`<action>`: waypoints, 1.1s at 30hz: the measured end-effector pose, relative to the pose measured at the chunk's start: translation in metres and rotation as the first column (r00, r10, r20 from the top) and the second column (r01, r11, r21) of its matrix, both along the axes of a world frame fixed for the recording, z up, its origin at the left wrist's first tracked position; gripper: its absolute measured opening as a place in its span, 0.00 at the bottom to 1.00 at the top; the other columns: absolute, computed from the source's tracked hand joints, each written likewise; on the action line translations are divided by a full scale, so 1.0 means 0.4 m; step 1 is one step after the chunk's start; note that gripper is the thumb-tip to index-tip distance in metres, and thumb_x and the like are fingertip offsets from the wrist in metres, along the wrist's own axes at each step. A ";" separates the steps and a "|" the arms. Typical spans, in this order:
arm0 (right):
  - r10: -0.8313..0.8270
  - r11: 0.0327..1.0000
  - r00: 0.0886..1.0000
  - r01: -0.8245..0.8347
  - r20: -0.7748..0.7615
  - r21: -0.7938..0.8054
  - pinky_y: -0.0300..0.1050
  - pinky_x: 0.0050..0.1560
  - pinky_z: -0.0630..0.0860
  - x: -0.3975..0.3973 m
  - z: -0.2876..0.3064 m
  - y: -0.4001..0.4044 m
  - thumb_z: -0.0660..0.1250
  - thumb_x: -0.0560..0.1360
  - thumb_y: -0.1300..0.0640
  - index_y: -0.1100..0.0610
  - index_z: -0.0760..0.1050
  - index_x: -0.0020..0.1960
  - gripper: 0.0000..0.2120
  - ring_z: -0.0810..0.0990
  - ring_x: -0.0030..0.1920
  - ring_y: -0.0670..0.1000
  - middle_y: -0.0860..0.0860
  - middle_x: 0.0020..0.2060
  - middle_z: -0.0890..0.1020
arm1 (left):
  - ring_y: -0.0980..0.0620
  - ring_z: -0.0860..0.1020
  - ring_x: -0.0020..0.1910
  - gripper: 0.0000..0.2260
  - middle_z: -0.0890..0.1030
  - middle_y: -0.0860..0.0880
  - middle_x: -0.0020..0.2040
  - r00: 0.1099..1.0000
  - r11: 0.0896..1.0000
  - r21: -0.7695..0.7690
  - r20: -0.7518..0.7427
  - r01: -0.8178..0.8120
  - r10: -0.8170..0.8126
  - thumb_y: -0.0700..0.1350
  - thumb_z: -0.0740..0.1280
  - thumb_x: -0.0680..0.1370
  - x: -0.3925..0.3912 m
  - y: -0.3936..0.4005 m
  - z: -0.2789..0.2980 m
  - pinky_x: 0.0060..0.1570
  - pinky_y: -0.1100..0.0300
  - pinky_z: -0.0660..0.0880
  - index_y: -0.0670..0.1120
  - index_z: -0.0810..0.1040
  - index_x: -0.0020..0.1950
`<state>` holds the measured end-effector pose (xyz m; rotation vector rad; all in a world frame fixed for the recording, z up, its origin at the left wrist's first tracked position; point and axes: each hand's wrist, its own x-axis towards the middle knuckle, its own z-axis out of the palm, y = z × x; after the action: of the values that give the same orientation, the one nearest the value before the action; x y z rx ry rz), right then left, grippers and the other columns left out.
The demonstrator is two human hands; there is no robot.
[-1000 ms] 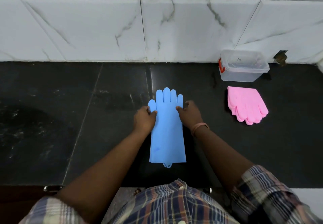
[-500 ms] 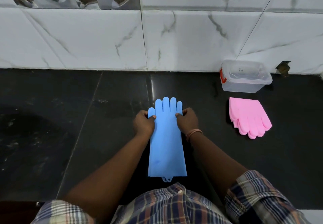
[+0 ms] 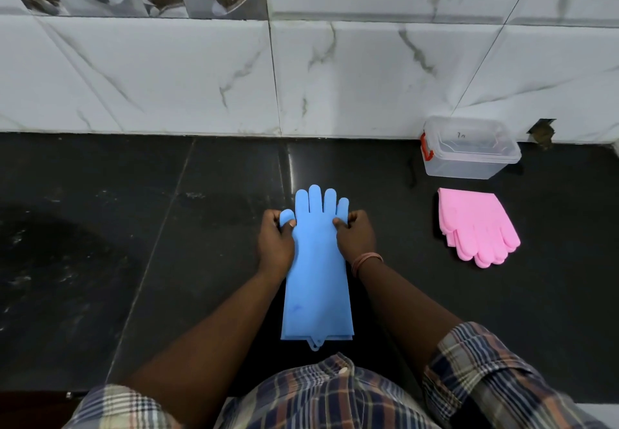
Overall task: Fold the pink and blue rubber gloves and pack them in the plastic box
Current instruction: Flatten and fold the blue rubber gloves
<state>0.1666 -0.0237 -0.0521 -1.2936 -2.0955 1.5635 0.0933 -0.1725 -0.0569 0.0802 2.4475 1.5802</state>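
Observation:
The blue rubber gloves point(image 3: 317, 281) lie stacked flat on the black counter, fingers pointing to the wall, cuff nearest me. My left hand point(image 3: 275, 242) pinches the stack's left edge at the thumb. My right hand point(image 3: 355, 238) pinches the right edge by the little finger. The pink gloves point(image 3: 475, 226) lie folded to the right, fingers toward me. Behind them, against the wall, stands the clear plastic box point(image 3: 470, 149) with a red latch and its lid on.
The black stone counter point(image 3: 134, 227) runs wide to the left, with pale smears on it. A white marble-tiled wall point(image 3: 201, 77) closes the back. My checked shirt covers the counter's near edge.
Both hands have slid slightly up the blue gloves toward the fingers and closed on the edges. The view has tilted upward a little.

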 end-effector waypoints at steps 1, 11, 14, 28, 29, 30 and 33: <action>0.006 1.000 1.000 -0.006 0.010 0.003 0.40 0.37 0.69 -0.002 0.003 -0.001 0.68 0.77 0.51 0.52 0.70 0.48 0.08 0.77 0.40 0.45 0.45 0.40 0.78 | 0.53 0.79 0.44 0.06 0.79 0.55 0.44 1.000 1.000 -0.007 0.010 -0.020 0.020 0.45 0.70 0.79 -0.001 -0.002 0.000 0.44 0.57 0.73 0.50 0.73 0.50; 0.029 0.999 0.999 -0.029 0.020 0.013 0.40 0.45 0.71 0.050 0.056 -0.008 0.74 0.72 0.54 0.52 0.69 0.57 0.18 0.77 0.42 0.43 0.49 0.49 0.78 | 0.49 0.83 0.47 0.19 0.83 0.50 0.47 0.985 0.990 -0.139 0.171 0.030 -0.006 0.45 0.78 0.73 0.011 -0.053 0.032 0.51 0.53 0.80 0.48 0.76 0.61; 0.083 0.997 0.988 -0.081 0.131 -0.016 0.51 0.49 0.80 0.103 0.063 -0.022 0.75 0.71 0.54 0.54 0.70 0.55 0.19 0.80 0.46 0.51 0.51 0.48 0.79 | 0.46 0.84 0.48 0.18 0.83 0.48 0.48 0.958 0.978 -0.192 0.286 0.076 -0.018 0.45 0.80 0.71 0.049 -0.094 0.025 0.52 0.44 0.84 0.47 0.76 0.56; 0.285 0.956 0.896 -0.240 0.341 -0.167 0.49 0.26 0.81 0.214 0.086 -0.131 0.70 0.75 0.63 0.58 0.73 0.39 0.09 0.82 0.36 0.55 0.59 0.41 0.82 | 0.43 0.85 0.41 0.07 0.86 0.37 0.48 0.836 0.895 -0.258 0.515 0.364 -0.191 0.39 0.75 0.74 0.146 -0.169 0.092 0.46 0.50 0.85 0.43 0.78 0.41; 0.284 0.956 0.894 -0.234 0.347 -0.177 0.47 0.24 0.80 0.216 0.086 -0.134 0.71 0.75 0.63 0.58 0.72 0.39 0.09 0.82 0.36 0.55 0.58 0.40 0.81 | 0.45 0.84 0.39 0.06 0.85 0.37 0.48 0.820 0.912 -0.211 0.540 0.351 -0.191 0.38 0.74 0.75 0.144 -0.172 0.099 0.42 0.53 0.85 0.42 0.78 0.43; 0.283 0.955 0.893 -0.229 0.351 -0.189 0.45 0.23 0.78 0.219 0.082 -0.137 0.71 0.75 0.62 0.58 0.72 0.39 0.10 0.82 0.36 0.55 0.57 0.39 0.80 | 0.47 0.83 0.38 0.05 0.85 0.38 0.48 0.804 0.923 -0.169 0.560 0.345 -0.198 0.37 0.74 0.76 0.141 -0.176 0.106 0.39 0.55 0.84 0.41 0.78 0.45; 0.271 0.961 0.887 -0.224 0.374 -0.164 0.43 0.23 0.76 0.226 0.073 -0.146 0.72 0.75 0.61 0.57 0.71 0.39 0.11 0.81 0.36 0.54 0.56 0.39 0.80 | 0.44 0.85 0.45 0.06 0.85 0.37 0.50 0.766 0.941 -0.082 0.607 0.328 -0.214 0.36 0.73 0.77 0.133 -0.179 0.124 0.44 0.53 0.85 0.40 0.77 0.50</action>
<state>0.2571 -0.0822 -0.0229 -1.5407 -2.5352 1.6584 0.1464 -0.2440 -0.0073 -0.0772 1.9593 1.0384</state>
